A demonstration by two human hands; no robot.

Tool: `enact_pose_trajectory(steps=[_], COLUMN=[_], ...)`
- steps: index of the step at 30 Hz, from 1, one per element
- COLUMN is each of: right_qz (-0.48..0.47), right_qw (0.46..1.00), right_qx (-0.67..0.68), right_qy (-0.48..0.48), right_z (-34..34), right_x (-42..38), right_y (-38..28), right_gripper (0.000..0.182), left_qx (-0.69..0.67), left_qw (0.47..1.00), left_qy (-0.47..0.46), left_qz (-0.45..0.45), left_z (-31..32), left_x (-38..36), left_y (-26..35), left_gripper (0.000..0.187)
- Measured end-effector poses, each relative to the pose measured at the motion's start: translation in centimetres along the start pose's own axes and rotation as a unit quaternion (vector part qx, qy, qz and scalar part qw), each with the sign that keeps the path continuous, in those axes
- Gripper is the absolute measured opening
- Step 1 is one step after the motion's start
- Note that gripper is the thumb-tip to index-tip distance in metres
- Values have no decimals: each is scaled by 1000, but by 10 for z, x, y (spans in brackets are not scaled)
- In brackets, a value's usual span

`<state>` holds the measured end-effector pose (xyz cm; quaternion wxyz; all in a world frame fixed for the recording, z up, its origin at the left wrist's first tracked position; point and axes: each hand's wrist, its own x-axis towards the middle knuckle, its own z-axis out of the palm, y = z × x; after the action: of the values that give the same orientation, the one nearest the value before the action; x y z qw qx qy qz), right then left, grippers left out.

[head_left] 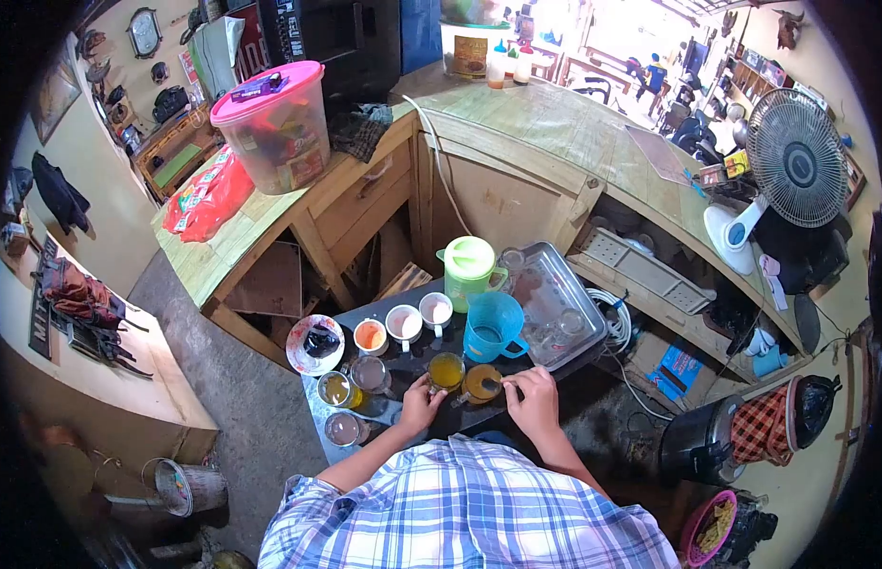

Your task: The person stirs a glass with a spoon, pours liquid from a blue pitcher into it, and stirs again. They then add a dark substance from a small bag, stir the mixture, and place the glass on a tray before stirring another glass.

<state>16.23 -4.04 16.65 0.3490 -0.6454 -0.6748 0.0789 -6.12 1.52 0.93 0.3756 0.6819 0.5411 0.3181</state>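
Hands (533, 396) at amber glasses (481, 383)

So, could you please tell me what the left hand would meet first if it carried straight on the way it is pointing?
Most likely the clear glass mug of yellow-orange drink: the left hand points up and away from the body, fingertips already at its base. Beyond stands the blue plastic jug, though depth is hard to judge.

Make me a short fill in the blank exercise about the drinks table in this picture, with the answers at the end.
1. The left hand holds a glass of ____ liquid.
2. The blue pitcher stands in front of a ____ pitcher with a lid.
3. The big plastic tub on the wooden counter has a ____ lid.
4. The right hand touches the glass standing ____ the left hand's glass.

Answers: orange; green; pink; beside
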Motion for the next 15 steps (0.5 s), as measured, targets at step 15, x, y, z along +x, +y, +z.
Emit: enact_pose_trajectory(steps=[15], right_qz=[-165], right_qw=[974], right_qx=[-56], right_qy=[-144], right_z=[114], right_x=[35], right_y=[15], right_gripper=[12], left_qx=[124], left_qw=[988], left_qy=[-73], left_qz=[-56], left_z=[-3], left_x=[2], left_y=[-3], left_gripper=[44])
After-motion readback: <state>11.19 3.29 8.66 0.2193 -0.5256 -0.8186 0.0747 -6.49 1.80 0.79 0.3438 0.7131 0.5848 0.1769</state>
